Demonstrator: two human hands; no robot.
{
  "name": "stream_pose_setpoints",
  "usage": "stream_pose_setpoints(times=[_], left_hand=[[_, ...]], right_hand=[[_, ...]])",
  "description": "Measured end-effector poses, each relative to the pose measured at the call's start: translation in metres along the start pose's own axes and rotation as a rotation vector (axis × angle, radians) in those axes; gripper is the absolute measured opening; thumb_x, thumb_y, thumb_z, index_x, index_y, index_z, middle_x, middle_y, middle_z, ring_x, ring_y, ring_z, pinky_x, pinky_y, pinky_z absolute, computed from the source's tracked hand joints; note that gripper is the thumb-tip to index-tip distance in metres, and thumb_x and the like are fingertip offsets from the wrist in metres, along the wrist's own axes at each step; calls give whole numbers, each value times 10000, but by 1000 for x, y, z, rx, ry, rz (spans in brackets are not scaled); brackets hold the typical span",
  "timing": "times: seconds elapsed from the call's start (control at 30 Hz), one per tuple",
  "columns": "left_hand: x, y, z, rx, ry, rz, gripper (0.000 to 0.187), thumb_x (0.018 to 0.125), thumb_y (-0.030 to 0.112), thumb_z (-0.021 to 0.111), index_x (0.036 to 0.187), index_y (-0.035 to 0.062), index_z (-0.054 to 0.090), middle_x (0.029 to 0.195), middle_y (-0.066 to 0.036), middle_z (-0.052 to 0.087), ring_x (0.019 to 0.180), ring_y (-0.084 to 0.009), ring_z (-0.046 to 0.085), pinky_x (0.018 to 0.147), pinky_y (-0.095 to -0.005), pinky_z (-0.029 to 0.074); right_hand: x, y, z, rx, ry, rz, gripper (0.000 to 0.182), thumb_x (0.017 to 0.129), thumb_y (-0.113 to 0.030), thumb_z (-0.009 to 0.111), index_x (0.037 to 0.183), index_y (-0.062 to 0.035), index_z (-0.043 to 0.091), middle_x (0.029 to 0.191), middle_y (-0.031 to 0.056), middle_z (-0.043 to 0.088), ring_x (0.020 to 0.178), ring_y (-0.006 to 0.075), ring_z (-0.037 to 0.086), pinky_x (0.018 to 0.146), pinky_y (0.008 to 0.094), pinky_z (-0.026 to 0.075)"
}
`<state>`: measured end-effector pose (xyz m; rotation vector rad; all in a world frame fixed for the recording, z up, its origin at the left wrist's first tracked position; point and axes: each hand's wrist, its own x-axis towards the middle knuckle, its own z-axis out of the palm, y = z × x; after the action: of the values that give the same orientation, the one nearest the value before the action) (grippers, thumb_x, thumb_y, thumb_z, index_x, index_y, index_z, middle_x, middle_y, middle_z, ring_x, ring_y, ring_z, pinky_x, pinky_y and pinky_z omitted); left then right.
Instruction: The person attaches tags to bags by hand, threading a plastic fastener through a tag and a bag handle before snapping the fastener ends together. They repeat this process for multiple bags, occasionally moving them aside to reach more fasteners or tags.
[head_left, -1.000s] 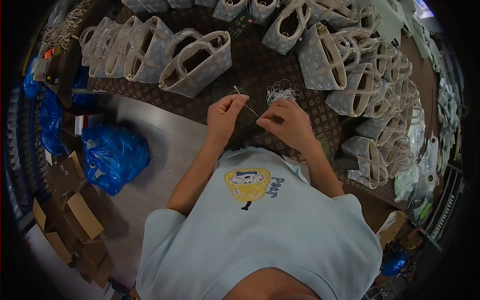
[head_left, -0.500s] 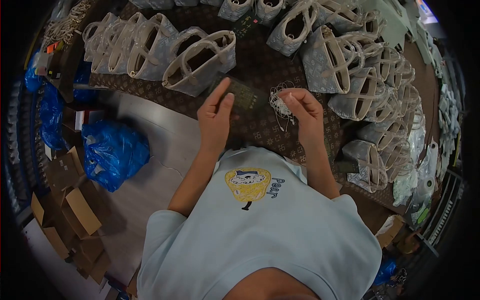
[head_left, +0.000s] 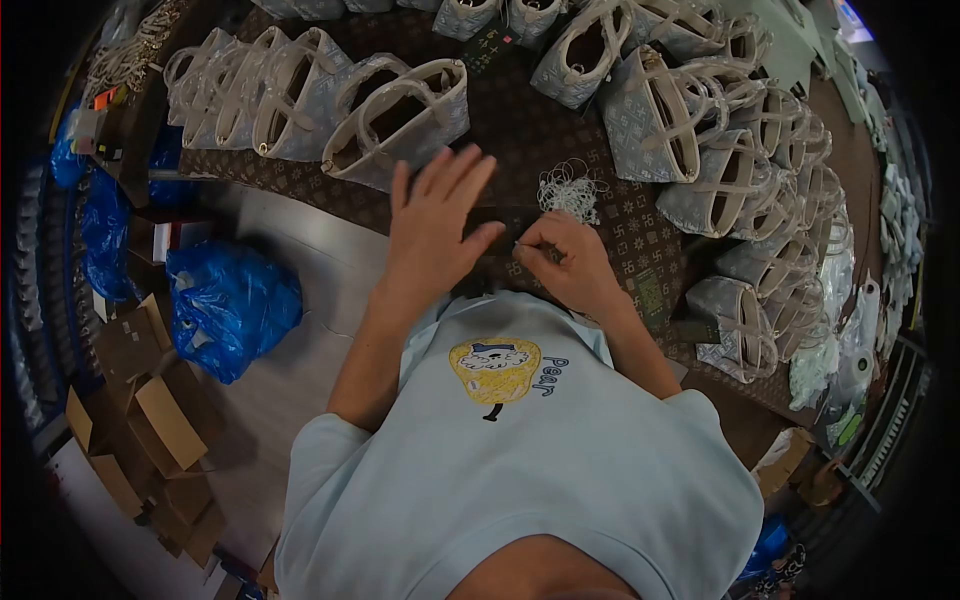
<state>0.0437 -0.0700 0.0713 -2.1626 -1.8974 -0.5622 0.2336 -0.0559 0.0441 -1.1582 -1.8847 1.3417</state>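
My left hand (head_left: pixel 432 228) is raised over the table's near edge, palm down, its fingers spread and holding nothing I can see. Across from it, my right hand (head_left: pixel 572 262) has thumb and forefinger pinched together. Whatever lies in that pinch is too small and dark to make out. Just beyond the right hand is a tangled heap of thin white strings (head_left: pixel 570 188) on the brown patterned cloth (head_left: pixel 520 130). A grey-blue patterned handbag (head_left: pixel 440 110) with wrapped handles stands beyond my left fingers. Near my right forearm lies a dark green printed card (head_left: pixel 650 292).
Rows of similar handbags (head_left: pixel 645 120) fill the table's far and right sides. Another green card (head_left: pixel 490 50) lies among the far bags. On the floor at left are a blue plastic bag (head_left: pixel 230 310) and open cardboard boxes (head_left: pixel 165 420).
My left hand has opened, and the dark green card it held no longer shows there. My right hand has left the string heap, moving nearer to me and to the left.
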Motion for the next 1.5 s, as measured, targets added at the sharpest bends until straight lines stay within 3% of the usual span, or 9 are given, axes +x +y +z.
stream_pose_setpoints(times=[0.07,0.2,0.27,0.47,0.8,1.07,1.3,1.37,1.5], left_hand=[[4,-3,-3,-723,-666,53,506,789,47,601,1274,80,464,985,-107,621,972,-143,552,749,-271,463],[3,-1,-4,-1089,-660,-324,408,810,38,576,1212,52,512,953,-96,633,875,-116,573,732,-242,459],[-10,0,14,-1285,-255,-248,274,817,29,578,1090,20,591,883,-71,643,749,-100,573,680,-223,456],[-18,2,7,-1292,-454,-316,129,790,51,642,908,-1,650,811,-45,645,717,-83,561,644,-205,448],[-26,3,6,-1380,-340,-456,84,815,81,628,842,3,643,751,-6,629,676,-45,524,597,-191,426],[-27,9,-4,-1320,-321,-565,284,820,22,614,1096,30,545,809,-37,646,738,-47,553,629,-177,434],[-31,11,-6,-1118,-348,-437,309,813,15,610,1110,27,528,816,-62,665,730,-57,593,642,-198,462],[-33,11,-4,-1093,-245,-369,343,778,39,638,1104,77,539,664,-101,589,553,-163,566,523,-257,433],[-33,8,-8,-1065,-219,-345,340,777,50,642,1101,82,545,695,-103,597,545,-200,560,520,-265,436]], right_hand=[[3,-3,3,-156,-57,-211,96,707,-52,675,754,-26,595,759,80,578,759,235,533,638,303,434],[4,-8,0,-111,206,-252,95,691,-57,684,744,-39,608,830,83,585,861,276,531,708,348,441],[3,-9,-1,-240,232,-303,97,676,-56,690,742,-56,619,917,79,583,974,306,511,772,377,435],[2,-18,3,-394,230,-329,106,655,-65,701,732,-75,629,974,53,576,1053,321,486,866,412,386],[6,-14,8,-420,375,-536,130,634,-69,726,730,-100,643,914,14,606,1003,268,520,869,401,364],[12,-16,8,-229,416,-386,151,618,-35,683,718,-102,590,906,33,579,1024,291,483,883,398,345],[16,-19,18,-350,463,-437,162,601,-30,686,707,-99,586,913,26,565,1019,284,483,874,397,334],[17,-18,21,-393,488,-449,168,595,-29,689,706,-98,584,914,27,565,1021,283,482,867,395,332],[20,-17,27,-391,499,-474,160,609,-27,685,714,-98,586,908,29,567,1017,273,485,870,394,324]])
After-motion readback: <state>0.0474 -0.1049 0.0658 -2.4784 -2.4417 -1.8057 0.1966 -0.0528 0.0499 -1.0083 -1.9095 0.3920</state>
